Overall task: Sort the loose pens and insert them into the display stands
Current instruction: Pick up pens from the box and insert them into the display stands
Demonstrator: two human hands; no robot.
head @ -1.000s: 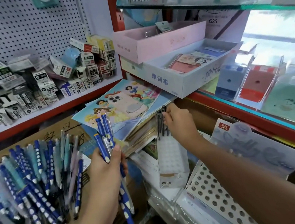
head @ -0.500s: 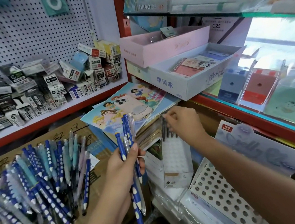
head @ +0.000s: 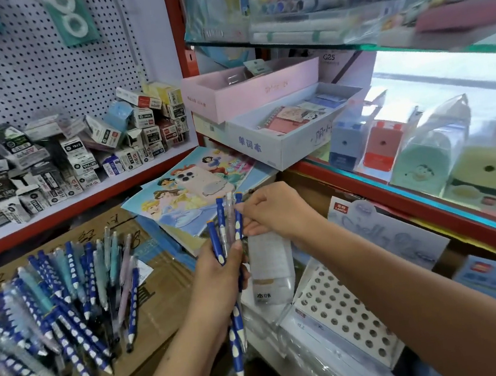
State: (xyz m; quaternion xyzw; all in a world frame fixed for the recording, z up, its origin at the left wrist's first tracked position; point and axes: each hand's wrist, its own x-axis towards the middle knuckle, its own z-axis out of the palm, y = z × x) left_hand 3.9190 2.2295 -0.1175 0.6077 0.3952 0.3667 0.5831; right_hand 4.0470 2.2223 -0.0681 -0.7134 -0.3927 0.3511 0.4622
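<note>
My left hand (head: 217, 279) grips a bunch of blue pens with white dots (head: 235, 330), tips down, caps up. My right hand (head: 278, 212) reaches across and pinches the rightmost blue pen (head: 238, 220) of that bunch near its cap. Right behind both hands stands a small white display stand (head: 269, 260); its top is hidden by my hands. A larger white display stand with round holes (head: 347, 319) lies lower right, its holes unfilled. Several loose pens, blue, teal and pale, lie in a pile (head: 67, 306) on the left.
The pile rests on a cardboard box (head: 165, 285). A phone (head: 205, 183) lies on picture books (head: 180, 208) behind my hands. Small boxes crowd the left shelf (head: 85, 195). The red-edged glass shelf (head: 399, 210) on the right carries trays and sharpeners.
My right hand left the black pens in the small stand and came to the bunch. My left hand carried the bunch right, toward the stand. The camera tilted up slightly.
</note>
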